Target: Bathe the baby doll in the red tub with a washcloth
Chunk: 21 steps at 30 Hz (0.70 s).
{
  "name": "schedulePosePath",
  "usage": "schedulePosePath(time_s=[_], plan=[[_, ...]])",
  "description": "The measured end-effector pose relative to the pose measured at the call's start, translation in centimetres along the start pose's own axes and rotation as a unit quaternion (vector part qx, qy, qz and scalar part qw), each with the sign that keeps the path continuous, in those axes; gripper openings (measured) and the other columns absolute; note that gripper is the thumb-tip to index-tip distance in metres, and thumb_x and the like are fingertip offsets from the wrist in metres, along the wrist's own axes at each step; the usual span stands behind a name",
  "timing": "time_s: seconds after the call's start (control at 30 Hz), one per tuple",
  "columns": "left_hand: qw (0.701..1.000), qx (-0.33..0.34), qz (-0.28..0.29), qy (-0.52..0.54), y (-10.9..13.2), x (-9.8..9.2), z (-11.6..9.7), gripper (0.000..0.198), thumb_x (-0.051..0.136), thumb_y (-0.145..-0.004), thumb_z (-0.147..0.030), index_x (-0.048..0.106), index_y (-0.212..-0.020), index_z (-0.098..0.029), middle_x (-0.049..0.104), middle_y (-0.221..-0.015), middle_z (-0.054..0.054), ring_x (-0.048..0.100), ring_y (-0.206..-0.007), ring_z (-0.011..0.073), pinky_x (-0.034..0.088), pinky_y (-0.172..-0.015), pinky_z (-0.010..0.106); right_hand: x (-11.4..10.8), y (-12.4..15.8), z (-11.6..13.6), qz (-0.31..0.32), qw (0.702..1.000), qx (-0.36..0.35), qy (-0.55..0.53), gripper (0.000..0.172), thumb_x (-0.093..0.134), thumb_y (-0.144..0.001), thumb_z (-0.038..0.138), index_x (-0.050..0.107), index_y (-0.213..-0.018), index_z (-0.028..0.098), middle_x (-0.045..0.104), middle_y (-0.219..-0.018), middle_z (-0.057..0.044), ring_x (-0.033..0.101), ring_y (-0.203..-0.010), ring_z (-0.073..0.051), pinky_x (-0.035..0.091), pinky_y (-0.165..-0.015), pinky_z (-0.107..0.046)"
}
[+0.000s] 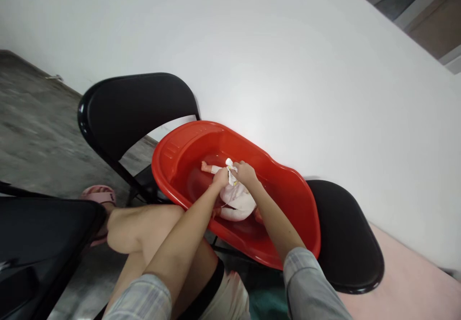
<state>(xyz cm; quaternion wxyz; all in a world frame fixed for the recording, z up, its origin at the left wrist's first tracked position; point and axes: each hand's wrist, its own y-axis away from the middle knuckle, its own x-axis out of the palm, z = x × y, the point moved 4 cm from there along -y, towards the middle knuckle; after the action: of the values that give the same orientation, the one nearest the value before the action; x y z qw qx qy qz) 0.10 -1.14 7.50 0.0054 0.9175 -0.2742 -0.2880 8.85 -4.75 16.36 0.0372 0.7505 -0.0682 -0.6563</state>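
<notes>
Two grips, left hand (221, 177) and right hand (245, 173), hold white fabric (231, 169) at the far end of the doll (237, 205) in the red tub (291, 200).

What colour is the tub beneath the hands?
The tub is red, clearest in the head view.

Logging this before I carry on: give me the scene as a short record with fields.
left hand: gripping white cloth with yellow marks
right hand: at the same cloth, fingers partly hidden
doll: in the red tub, pale clothing, one arm stretched out; head not visible
tub surroundings: a black chair at one end, another black chair at the other
water in tub: cannot tell
</notes>
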Motion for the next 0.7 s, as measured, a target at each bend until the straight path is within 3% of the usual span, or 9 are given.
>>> schedulePosePath(time_s=[0.2, 0.33, 0.43, 0.57, 0.7], plan=[[0.998, 0.036, 0.012, -0.043, 0.0, -0.1, -0.6, 0.028, 0.079, -0.081, -0.02, 0.077, -0.106, -0.009, 0.077, -0.103, 0.014, 0.072, -0.099, 0.0282, 0.052, -0.082, 0.029, 0.1, 0.0, 0.5, -0.013, 0.999, 0.051, -0.004, 0.042, 0.038, -0.108, 0.044, 0.07, -0.122, 0.02, 0.069, -0.116, -0.01, 0.07, -0.101, -0.022, 0.049, -0.077, -0.028], [0.998, 0.047, 0.008, -0.041, -0.3, 0.0, -0.7, 0.036, 0.081, -0.076, -0.015, 0.077, -0.111, -0.011, 0.078, -0.108, 0.012, 0.071, -0.103, 0.0278, 0.052, -0.085, 0.029, -0.1, 0.6, 0.1, -0.06, 0.992, 0.101, -0.053, 0.056, 0.024, -0.112, 0.042, 0.074, -0.112, 0.019, 0.071, -0.11, -0.009, 0.07, -0.096, -0.021, 0.046, -0.076, -0.028], [0.999, 0.042, 0.0, -0.032, -0.5, 0.1, -0.6, 0.039, 0.082, -0.074, -0.013, 0.077, -0.113, -0.013, 0.078, -0.109, 0.012, 0.072, -0.103, 0.0286, 0.053, -0.087, 0.03, -0.2, 0.9, -0.1, -0.101, 0.984, 0.128, -0.078, 0.055, 0.025, -0.112, 0.041, 0.075, -0.114, 0.018, 0.07, -0.115, -0.009, 0.07, -0.097, -0.02, 0.046, -0.077, -0.027], [0.999, 0.028, -0.022, -0.008, -0.6, 0.0, -0.3, 0.047, 0.082, -0.074, -0.011, 0.075, -0.12, -0.013, 0.076, -0.118, 0.013, 0.07, -0.111, 0.0299, 0.053, -0.093, 0.031, 0.1, 0.6, 0.0, -0.121, 0.984, 0.085, -0.099, 0.044, 0.044, -0.108, 0.044, 0.068, -0.135, 0.018, 0.068, -0.128, -0.01, 0.068, -0.108, -0.021, 0.049, -0.087, -0.026], [0.999, 0.013, -0.04, 0.02, -0.6, -0.3, 0.2, 0.038, 0.079, -0.077, -0.012, 0.075, -0.115, -0.01, 0.076, -0.113, 0.013, 0.07, -0.11, 0.0304, 0.053, -0.092, 0.031, 0.5, -0.1, 0.2, -0.092, 0.99, 0.025, -0.105, 0.051, 0.061, -0.102, 0.039, 0.059, -0.146, 0.014, 0.064, -0.139, -0.016, 0.065, -0.122, -0.026, 0.05, -0.099, -0.031]])
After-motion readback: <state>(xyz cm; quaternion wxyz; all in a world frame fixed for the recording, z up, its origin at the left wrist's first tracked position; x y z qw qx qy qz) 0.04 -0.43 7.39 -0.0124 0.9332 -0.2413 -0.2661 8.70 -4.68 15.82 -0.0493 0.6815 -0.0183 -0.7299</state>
